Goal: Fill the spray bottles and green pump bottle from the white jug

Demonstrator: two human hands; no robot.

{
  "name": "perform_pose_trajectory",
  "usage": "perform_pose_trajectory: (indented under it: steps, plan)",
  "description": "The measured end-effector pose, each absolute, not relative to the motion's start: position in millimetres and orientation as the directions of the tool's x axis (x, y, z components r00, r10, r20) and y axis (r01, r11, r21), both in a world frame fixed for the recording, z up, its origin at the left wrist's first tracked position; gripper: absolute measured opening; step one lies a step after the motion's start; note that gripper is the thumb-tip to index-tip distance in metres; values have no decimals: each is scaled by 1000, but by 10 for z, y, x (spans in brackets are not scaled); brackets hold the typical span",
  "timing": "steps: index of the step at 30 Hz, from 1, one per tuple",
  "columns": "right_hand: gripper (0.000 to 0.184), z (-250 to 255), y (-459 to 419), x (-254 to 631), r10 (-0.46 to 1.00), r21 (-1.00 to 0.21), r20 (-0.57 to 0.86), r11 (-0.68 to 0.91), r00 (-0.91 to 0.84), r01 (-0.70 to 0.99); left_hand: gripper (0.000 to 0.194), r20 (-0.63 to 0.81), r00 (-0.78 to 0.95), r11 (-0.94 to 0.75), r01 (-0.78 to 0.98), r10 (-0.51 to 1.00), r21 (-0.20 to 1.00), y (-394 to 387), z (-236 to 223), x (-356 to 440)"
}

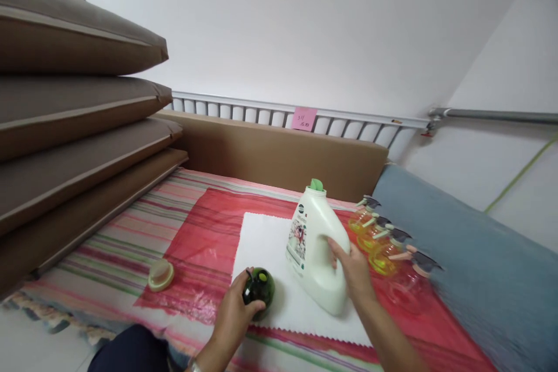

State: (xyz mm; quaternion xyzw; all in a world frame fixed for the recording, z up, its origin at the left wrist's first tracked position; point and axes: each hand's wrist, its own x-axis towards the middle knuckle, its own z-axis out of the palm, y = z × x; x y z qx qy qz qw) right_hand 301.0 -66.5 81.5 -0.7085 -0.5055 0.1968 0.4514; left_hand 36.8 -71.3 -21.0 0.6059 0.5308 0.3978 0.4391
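Observation:
My left hand is wrapped round a small, dark green round bottle without a pump, near the front of a white cloth. To its right stands a large pale green detergent jug, its green spout uncapped and its body tilted slightly. The fingers of my right hand are closed through the jug's handle. Between the two vessels is a gap; the spout is apart from the bottle. A pale round cap lies to the left on the striped cloth.
Several pump bottles with yellow or clear contents stand in a row at the right on a red sheet. Stacked brown cushions rise at the left. Behind are a brown board, a radiator and a pink note.

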Motion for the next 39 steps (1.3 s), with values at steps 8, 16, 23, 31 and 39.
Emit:
perform_pose_trajectory:
  steps: [8, 16, 23, 31, 39]
  plan:
    - [45, 395, 15, 2555, 693, -930, 232, -48, 682, 365, 69, 4, 83, -25, 261, 997, 965, -719, -243, 383]
    - [43, 41, 184, 2357, 744, -923, 247, -14, 621, 384, 71, -1, 63, -15, 248, 998, 969, -715, -224, 371]
    - [48, 58, -76, 2539, 814, -874, 296, 19, 501, 486, 65, 31, 53, -41, 199, 998, 979, -716, -192, 379]
    - [47, -33, -759, 2054, 927, -861, 294, 150, 234, 487, 64, 52, 80, -66, 190, 995, 980, -708, -126, 361]
    - [63, -174, -808, 1679, 964, -863, 236, 149, 124, 483, 57, 147, 149, -171, 166, 978, 971, -628, -371, 285]
